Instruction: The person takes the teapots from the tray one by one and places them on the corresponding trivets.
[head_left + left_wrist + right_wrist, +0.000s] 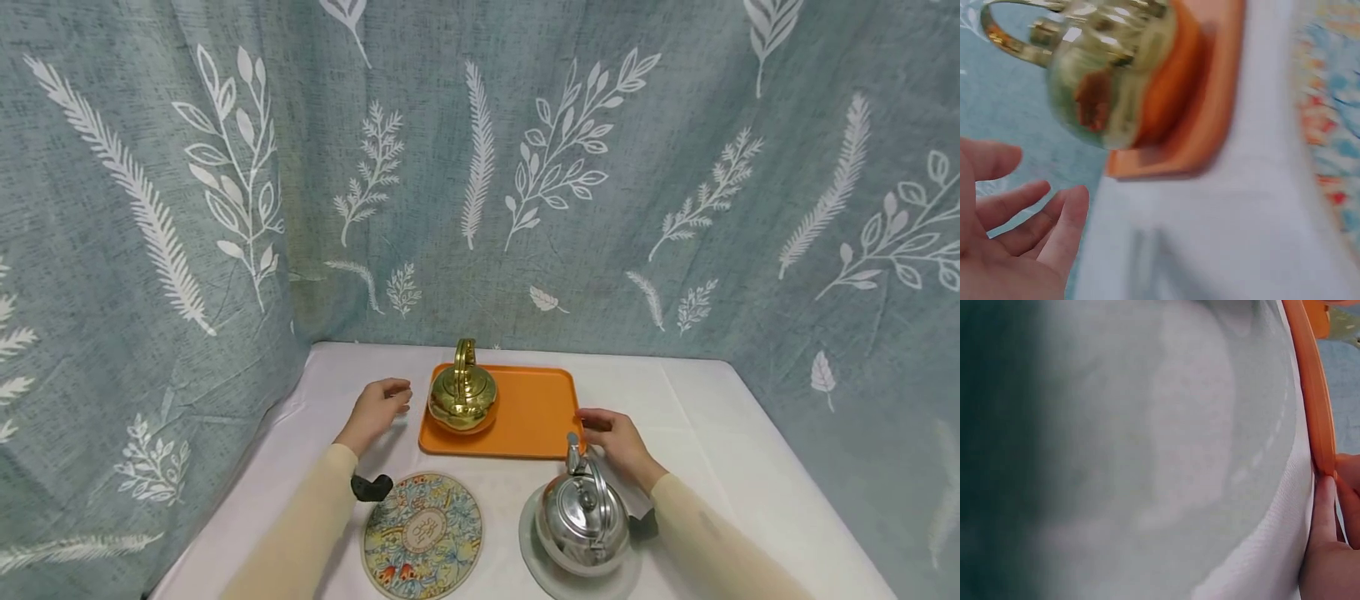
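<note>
A gold teapot [463, 408] with an upright handle stands on the left part of an orange tray [536, 408]. My left hand [375, 412] is held just left of the tray, its fingers loosely bent; in the left wrist view a gap shows between that hand [1029, 231] and the teapot [1116, 75]. At the tray's right end is my right hand [618, 440]. The right wrist view has its thumb and fingers [1329, 519] on either side of the tray's rim [1315, 387], pinching it near the corner.
A silver kettle [581, 525] sits on a pale round plate [531, 546] in front of the tray's right end, close to my right wrist. Left of it lies a round floral mat [423, 537]. A blue-green leaf-patterned curtain [450, 275] surrounds the white table [637, 392].
</note>
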{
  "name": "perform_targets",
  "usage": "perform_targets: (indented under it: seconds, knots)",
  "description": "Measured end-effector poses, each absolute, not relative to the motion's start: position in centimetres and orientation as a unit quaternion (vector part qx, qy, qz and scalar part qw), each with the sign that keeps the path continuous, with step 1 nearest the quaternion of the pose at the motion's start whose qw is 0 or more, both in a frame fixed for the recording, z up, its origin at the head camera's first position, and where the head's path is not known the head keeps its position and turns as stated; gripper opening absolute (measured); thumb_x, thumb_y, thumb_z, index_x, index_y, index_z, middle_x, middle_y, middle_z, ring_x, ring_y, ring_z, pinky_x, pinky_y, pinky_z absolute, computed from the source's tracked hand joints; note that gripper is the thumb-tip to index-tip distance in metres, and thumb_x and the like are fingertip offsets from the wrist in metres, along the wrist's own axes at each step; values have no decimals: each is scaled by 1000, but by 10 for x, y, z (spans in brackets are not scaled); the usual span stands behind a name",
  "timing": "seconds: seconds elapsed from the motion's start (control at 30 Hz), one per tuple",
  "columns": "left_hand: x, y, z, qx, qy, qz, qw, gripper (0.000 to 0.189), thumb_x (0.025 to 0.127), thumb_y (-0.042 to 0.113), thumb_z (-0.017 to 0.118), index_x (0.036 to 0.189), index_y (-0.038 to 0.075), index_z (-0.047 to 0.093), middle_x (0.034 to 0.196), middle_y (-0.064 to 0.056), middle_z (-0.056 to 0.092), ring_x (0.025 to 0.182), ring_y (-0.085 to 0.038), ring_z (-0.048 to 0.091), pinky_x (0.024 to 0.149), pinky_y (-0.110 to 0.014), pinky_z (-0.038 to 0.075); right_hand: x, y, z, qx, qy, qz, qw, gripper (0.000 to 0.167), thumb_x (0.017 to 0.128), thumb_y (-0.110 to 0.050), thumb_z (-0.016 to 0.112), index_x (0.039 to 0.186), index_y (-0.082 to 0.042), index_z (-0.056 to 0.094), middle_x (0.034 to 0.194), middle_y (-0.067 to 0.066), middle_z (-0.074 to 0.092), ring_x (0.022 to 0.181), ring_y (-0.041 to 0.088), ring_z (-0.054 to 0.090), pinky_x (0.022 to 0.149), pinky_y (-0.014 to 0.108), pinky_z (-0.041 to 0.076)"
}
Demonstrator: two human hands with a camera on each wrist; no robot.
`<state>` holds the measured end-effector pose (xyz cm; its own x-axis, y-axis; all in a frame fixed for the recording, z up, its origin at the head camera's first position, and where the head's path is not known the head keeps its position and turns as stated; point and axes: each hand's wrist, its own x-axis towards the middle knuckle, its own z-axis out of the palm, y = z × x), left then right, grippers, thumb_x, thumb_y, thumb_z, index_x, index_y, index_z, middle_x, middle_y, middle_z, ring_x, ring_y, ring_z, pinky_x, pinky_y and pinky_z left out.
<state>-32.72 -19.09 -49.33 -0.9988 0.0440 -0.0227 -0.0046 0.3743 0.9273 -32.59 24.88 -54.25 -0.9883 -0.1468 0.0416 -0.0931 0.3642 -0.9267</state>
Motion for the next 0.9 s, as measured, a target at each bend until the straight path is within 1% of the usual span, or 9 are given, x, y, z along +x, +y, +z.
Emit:
perform_targets:
  seconds: [0.13, 0.3, 0.43, 0.6, 0.8, 0.9]
  knots:
    - [-334, -186, -471, 14, 784, 620, 14, 45, 117, 19, 52, 149, -12, 54, 146, -32, 57, 134, -47, 58, 111, -48, 53, -326, 250, -541, -74, 829, -554, 19, 42, 100, 6, 69, 141, 12, 65, 141, 27, 67, 133, 44, 62, 116, 54, 47]
    - [-339, -172, -444, 42, 756, 652, 27, 49, 118, 24, 51, 150, -13, 53, 144, -32, 57, 134, -46, 58, 110, -43, 54, -327, 251, -542, -74, 828, -555, 16, 41, 100, 7, 69, 141, 12, 65, 141, 27, 67, 134, 44, 62, 116, 54, 47]
    - [-342, -162, -433, 61, 750, 657, 49, 50, 118, 23, 51, 153, -13, 49, 144, -33, 56, 132, -43, 61, 111, -45, 53, -326, 249, -544, -73, 828, -556, 16, 41, 100, 7, 69, 140, 12, 66, 140, 27, 67, 134, 44, 62, 116, 54, 47]
    - [-343, -151, -426, 68, 754, 650, 57, 49, 118, 23, 53, 152, -12, 52, 141, -31, 60, 128, -38, 64, 110, -43, 54, -324, 247, -543, -65, 826, -560, 21, 42, 99, 7, 69, 141, 12, 66, 141, 27, 67, 134, 44, 62, 115, 54, 47]
    - [-345, -140, -414, 81, 755, 647, 66, 53, 117, 23, 54, 156, -12, 47, 146, -31, 58, 132, -41, 61, 113, -48, 51, -323, 245, -540, -58, 823, -564, 21, 42, 99, 8, 68, 140, 12, 66, 141, 28, 66, 134, 45, 61, 114, 53, 49]
    - [-346, -136, -411, 74, 755, 647, 74, 52, 116, 21, 56, 157, -10, 47, 150, -30, 55, 134, -42, 59, 114, -49, 50, -324, 245, -540, -63, 819, -570, 23, 42, 98, 8, 69, 140, 13, 66, 140, 28, 67, 133, 45, 62, 112, 48, 52]
